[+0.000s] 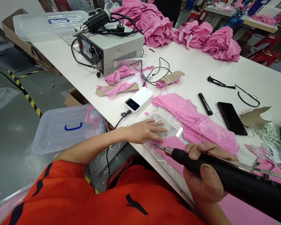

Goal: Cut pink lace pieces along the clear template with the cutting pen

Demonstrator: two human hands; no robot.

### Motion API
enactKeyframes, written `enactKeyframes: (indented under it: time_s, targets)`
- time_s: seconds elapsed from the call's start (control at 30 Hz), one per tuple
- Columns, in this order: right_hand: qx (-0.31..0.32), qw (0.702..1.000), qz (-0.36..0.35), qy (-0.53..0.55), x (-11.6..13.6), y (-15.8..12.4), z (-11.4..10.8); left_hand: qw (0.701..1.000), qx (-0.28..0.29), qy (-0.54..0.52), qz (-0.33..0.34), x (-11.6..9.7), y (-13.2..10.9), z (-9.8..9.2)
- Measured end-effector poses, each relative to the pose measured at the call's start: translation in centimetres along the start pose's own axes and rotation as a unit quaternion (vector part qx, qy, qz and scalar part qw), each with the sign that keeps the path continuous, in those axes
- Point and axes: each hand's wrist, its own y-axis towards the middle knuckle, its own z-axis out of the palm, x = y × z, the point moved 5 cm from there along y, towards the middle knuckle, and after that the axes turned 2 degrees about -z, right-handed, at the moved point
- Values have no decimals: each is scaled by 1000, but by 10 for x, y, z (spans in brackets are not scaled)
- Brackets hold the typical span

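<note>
My left hand [146,130] lies flat with fingers spread on a worn clear plate [165,117], its fingertips at the edge of a flat piece of pink fabric [174,145]. In my right hand [207,172] is a thick black handpiece [187,159] with a narrow metal tip. That tip points left and sits at or just above the fabric, close to my left fingers; contact cannot be made out. Beyond the plate, a folded stack of pink lace [196,122] stretches to the right.
A white power bank [139,99] with a cable lies near my left hand. Behind it stands a grey control box [121,45] carrying another handpiece [96,22]. A marker [205,104] and a phone [231,118] lie right. Pink fabric heaps [152,28] line the far edge.
</note>
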Motion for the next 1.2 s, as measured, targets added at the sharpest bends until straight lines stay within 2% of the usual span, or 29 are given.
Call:
enactKeyframes:
  time_s: [0.27,0.77,1.1,1.2]
  targets:
    - [4,1000,18,-1,-4,-1,7,1000,-7,-14,-10,1,0,2]
    - [29,1000,10,-6,-5,-2,9,1000,-23,-6,4,0,-1,1]
    - [-28,999,-22,-32,-5,4,1,998,-55,-10,-4,5,-1,2]
    - [-27,999,-23,-35,-8,6,3,999,-52,-9,-5,6,-1,3]
